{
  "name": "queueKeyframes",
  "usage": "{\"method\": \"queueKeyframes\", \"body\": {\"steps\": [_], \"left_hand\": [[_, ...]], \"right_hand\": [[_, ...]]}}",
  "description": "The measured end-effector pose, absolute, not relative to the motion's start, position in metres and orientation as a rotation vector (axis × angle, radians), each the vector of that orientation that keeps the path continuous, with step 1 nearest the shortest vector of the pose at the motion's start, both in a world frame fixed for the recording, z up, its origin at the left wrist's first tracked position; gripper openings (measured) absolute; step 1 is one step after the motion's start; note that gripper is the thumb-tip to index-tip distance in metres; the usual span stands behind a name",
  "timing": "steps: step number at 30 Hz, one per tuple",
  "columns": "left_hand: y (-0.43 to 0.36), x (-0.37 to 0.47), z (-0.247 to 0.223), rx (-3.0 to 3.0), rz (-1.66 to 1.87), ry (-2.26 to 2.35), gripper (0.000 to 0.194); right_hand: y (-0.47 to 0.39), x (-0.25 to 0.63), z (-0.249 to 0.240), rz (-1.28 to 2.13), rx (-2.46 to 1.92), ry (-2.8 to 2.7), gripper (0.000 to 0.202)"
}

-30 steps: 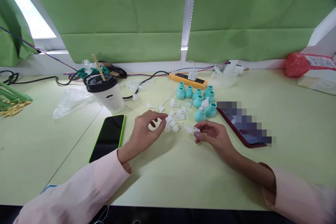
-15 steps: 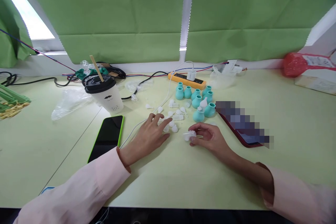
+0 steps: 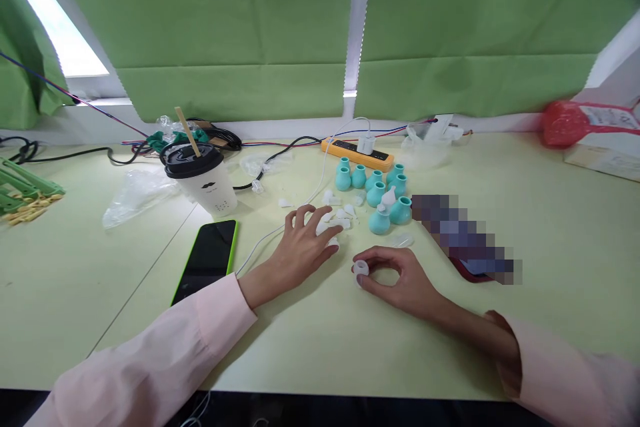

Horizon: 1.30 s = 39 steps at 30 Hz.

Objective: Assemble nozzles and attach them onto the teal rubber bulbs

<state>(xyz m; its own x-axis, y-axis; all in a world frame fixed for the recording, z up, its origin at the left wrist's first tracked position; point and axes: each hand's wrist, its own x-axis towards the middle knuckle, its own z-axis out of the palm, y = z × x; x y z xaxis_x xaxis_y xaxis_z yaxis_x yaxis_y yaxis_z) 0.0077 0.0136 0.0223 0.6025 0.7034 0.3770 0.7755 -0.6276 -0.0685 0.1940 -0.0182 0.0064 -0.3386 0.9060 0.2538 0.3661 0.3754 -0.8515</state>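
Observation:
My right hand [image 3: 400,278] pinches a small translucent white plastic tube [image 3: 361,268] between thumb and fingers, its round opening turned up toward me. Over a heap of small white plastic pieces [image 3: 343,221] my left hand [image 3: 306,247] is spread, fingers apart and bent down; its fingertips partly hide the pieces, and I cannot tell whether they touch any. Behind my right hand lies a clear plastic piece [image 3: 401,241]. Several turquoise rubber bulbs [image 3: 376,194] stand further back, most with open necks upward. One front bulb [image 3: 379,221] carries a white fitting, and a white pointed tip [image 3: 389,198] shows just behind it.
A phone with a green edge [image 3: 207,257] and a lidded paper cup [image 3: 213,190] with a straw stand left. Another phone in a dark red case [image 3: 470,271] lies right. A yellow power strip [image 3: 357,153] sits behind, its white cable [image 3: 270,232] running past my left hand.
My left hand has moved slightly right and up over the white pieces. In my right hand the tube has turned from lying sideways to showing its opening upward.

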Motion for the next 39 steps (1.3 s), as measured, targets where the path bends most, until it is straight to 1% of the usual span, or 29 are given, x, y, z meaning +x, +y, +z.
{"method": "queueKeyframes", "body": {"steps": [4, 8, 11, 14, 16, 18, 20, 22, 23, 26, 31, 34, 36, 39], "left_hand": [[0.009, 0.017, 0.034, -2.660, -0.479, -1.156, 0.025], [0.011, 0.045, 0.048, -2.845, -0.244, -0.928, 0.020], [0.018, 0.068, 0.053, -2.906, -0.120, -0.885, 0.014], [0.024, 0.089, 0.055, -2.901, -0.101, -0.857, 0.010], [0.025, 0.102, 0.058, -2.849, -0.133, -0.797, 0.014], [0.026, 0.116, 0.061, -2.728, -0.259, -0.651, 0.019], [0.029, 0.130, 0.061, -2.542, -0.383, -0.506, 0.025], [0.036, 0.142, 0.057, -2.389, -0.415, -0.518, 0.030], [0.041, 0.147, 0.053, -2.366, -0.385, -0.556, 0.030], [0.056, 0.156, 0.040, -2.437, -0.265, -0.626, 0.023], [0.062, 0.151, 0.036, -2.527, -0.307, -0.582, 0.026], [0.053, 0.144, 0.052, -2.530, -0.357, -0.653, 0.029], [0.041, 0.137, 0.072, -2.510, -0.467, -0.733, 0.034], [0.018, 0.119, 0.109, -2.588, -0.574, -0.917, 0.043]], "right_hand": [[-0.023, 0.193, 0.004, 0.572, -1.085, -2.099, 0.017], [-0.029, 0.195, -0.002, 0.319, -0.937, -2.275, 0.017], [-0.026, 0.199, -0.008, 0.132, -1.005, -2.367, 0.014], [-0.019, 0.203, -0.011, -0.071, -1.189, -2.439, 0.020], [-0.016, 0.205, -0.011, -0.149, -1.220, -2.487, 0.022], [-0.016, 0.205, -0.009, -0.199, -1.186, -2.504, 0.024], [-0.017, 0.204, -0.007, -0.214, -1.156, -2.509, 0.027], [-0.018, 0.203, -0.006, -0.191, -1.177, -2.530, 0.024], [-0.018, 0.202, -0.006, -0.174, -1.195, -2.546, 0.021], [-0.017, 0.203, -0.007, -0.158, -1.253, -2.558, 0.021], [-0.014, 0.206, -0.010, -0.122, -1.268, -2.542, 0.018], [-0.013, 0.206, -0.009, -0.069, -1.241, -2.504, 0.021], [-0.014, 0.205, -0.008, -0.034, -1.203, -2.429, 0.020], [-0.018, 0.204, -0.003, 0.036, -1.092, -2.236, 0.011]]}}
